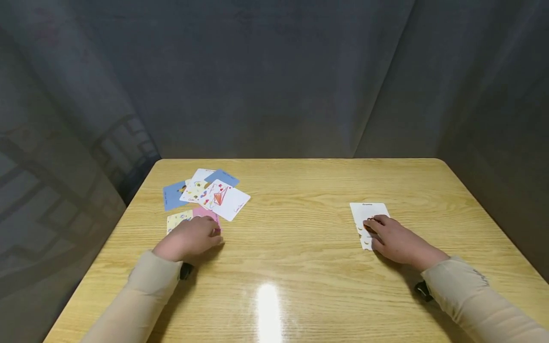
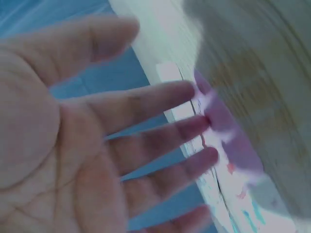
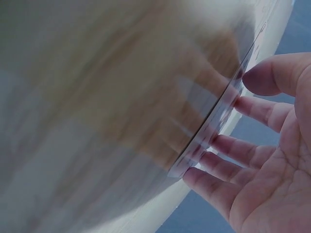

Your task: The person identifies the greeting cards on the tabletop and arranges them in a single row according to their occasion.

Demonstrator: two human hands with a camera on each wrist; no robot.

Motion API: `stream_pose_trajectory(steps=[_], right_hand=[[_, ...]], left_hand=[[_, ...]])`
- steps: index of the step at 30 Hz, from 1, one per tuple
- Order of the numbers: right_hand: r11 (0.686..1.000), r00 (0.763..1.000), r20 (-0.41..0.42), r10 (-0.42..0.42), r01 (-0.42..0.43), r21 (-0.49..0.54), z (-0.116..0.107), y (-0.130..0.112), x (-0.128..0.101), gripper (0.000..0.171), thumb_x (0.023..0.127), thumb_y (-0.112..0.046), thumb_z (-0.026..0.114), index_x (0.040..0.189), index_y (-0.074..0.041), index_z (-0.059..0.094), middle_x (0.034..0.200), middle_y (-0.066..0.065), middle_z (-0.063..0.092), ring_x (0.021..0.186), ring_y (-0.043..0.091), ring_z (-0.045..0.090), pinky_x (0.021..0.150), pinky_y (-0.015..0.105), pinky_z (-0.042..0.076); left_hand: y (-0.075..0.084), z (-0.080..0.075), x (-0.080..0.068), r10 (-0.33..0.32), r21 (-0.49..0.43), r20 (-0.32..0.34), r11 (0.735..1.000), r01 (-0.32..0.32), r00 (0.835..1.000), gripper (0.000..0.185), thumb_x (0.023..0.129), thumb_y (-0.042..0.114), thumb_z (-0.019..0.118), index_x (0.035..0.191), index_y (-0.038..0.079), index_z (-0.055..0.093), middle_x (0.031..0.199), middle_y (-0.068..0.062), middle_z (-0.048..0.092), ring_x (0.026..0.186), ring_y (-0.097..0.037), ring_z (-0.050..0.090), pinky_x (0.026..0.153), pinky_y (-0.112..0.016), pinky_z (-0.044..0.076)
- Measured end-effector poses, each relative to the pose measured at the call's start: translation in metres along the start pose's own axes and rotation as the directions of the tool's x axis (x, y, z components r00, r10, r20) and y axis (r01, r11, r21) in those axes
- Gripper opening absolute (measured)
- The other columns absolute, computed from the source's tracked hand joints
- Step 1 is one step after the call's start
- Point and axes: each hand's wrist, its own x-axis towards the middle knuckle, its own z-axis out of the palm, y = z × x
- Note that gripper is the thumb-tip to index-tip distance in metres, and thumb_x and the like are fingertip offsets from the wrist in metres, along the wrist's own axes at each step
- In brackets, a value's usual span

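At the table's left side my left hand [image 1: 192, 237] is over a pink card [image 1: 201, 211] and a pale yellow patterned card [image 1: 176, 219], covering their near parts. The left wrist view shows its fingers [image 2: 160, 104] extended and spread, with tips right at the pink card [image 2: 243, 150] and nothing gripped. On the right, my right hand [image 1: 398, 239] lies over a white card [image 1: 364, 209] with an orange-brown picture partly hidden by the fingers. In the right wrist view its nearly straight fingers [image 3: 257, 153] touch the card's face [image 3: 214, 131], thumb apart from them.
Beyond my left hand, several overlapping cards lie spread: a white one with a red drawing [image 1: 233, 202], a blue one [image 1: 173, 197] and another blue one [image 1: 224, 177] among them. Grey curtains [image 1: 257, 85] hang behind and beside the wooden table [image 1: 296, 219].
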Motion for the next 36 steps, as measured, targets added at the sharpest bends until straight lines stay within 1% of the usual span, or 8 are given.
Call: stream_pose_trajectory(steps=[3,5,9,12,15,22,28,36], right_hand=[[1.0,1.0,-0.005,-0.005,0.005,0.003,0.0,0.001,0.0,0.044,0.096,-0.01,0.065,0.134,0.01,0.059,0.132,0.034,0.052,0.12,0.053,0.054,0.098,0.062,0.045],[1.0,1.0,-0.005,-0.007,0.008,0.008,0.001,0.001,0.0,0.044,0.095,-0.01,0.064,0.134,0.01,0.059,0.132,0.035,0.052,0.121,0.053,0.053,0.098,0.062,0.045],[1.0,1.0,0.006,-0.004,0.004,0.01,0.003,0.0,0.0,0.044,0.097,-0.011,0.063,0.136,0.01,0.058,0.133,0.035,0.051,0.122,0.054,0.052,0.098,0.063,0.044],[1.0,1.0,0.009,0.003,-0.003,0.001,0.004,0.0,0.0,0.044,0.097,-0.011,0.063,0.136,0.01,0.058,0.133,0.035,0.051,0.122,0.053,0.052,0.099,0.063,0.044],[1.0,1.0,0.006,0.007,-0.007,-0.006,0.003,0.0,-0.001,0.044,0.097,-0.011,0.064,0.135,0.01,0.058,0.133,0.034,0.052,0.121,0.053,0.053,0.098,0.062,0.045],[1.0,1.0,0.0,0.005,-0.005,-0.013,0.002,-0.001,0.0,0.044,0.096,-0.011,0.065,0.135,0.009,0.058,0.131,0.033,0.053,0.12,0.052,0.054,0.098,0.062,0.045],[1.0,1.0,-0.011,0.004,-0.004,-0.008,0.001,-0.001,0.0,0.043,0.096,-0.01,0.065,0.134,0.009,0.059,0.13,0.032,0.053,0.118,0.051,0.055,0.097,0.062,0.045],[1.0,1.0,-0.012,0.005,-0.005,0.004,0.002,0.0,0.001,0.042,0.096,-0.01,0.062,0.134,0.008,0.059,0.131,0.032,0.053,0.118,0.051,0.054,0.098,0.062,0.045]], left_hand=[[-0.006,0.001,0.006,-0.05,0.002,-0.128,0.999,0.05,0.99,0.017,0.096,0.023,0.068,0.089,0.008,0.066,0.087,-0.007,0.062,0.08,-0.028,0.061,0.072,-0.053,0.05],[-0.014,0.002,0.009,-0.121,-0.004,-0.161,0.993,0.122,0.98,0.026,0.095,0.028,0.071,0.096,0.003,0.066,0.093,-0.014,0.063,0.088,-0.035,0.062,0.074,-0.056,0.05],[-0.03,0.005,0.012,-0.241,-0.088,-0.038,0.968,0.237,0.97,0.06,0.086,0.045,0.08,0.113,-0.005,0.06,0.108,-0.024,0.06,0.101,-0.045,0.056,0.082,-0.059,0.048],[-0.037,0.006,0.012,-0.252,-0.119,0.042,0.959,0.255,0.967,0.079,0.081,0.053,0.083,0.124,-0.007,0.056,0.114,-0.026,0.058,0.104,-0.047,0.054,0.085,-0.061,0.047],[-0.043,0.007,0.012,-0.238,-0.1,0.05,0.965,0.242,0.97,0.091,0.08,0.057,0.082,0.138,-0.006,0.052,0.123,-0.029,0.054,0.111,-0.05,0.052,0.09,-0.066,0.044],[-0.05,0.006,0.014,-0.23,-0.09,0.031,0.969,0.232,0.973,0.089,0.077,0.06,0.084,0.135,-0.001,0.057,0.124,-0.026,0.051,0.114,-0.047,0.047,0.097,-0.07,0.037],[-0.054,0.007,0.018,-0.226,-0.127,0.026,0.965,0.228,0.974,0.093,0.075,0.058,0.087,0.132,-0.007,0.053,0.124,-0.028,0.052,0.115,-0.045,0.047,0.103,-0.07,0.034],[-0.062,-0.002,0.014,-0.228,-0.163,0.07,0.958,0.237,0.971,0.058,0.08,0.046,0.086,0.105,0.002,0.057,0.106,-0.019,0.053,0.102,-0.04,0.049,0.088,-0.064,0.04]])
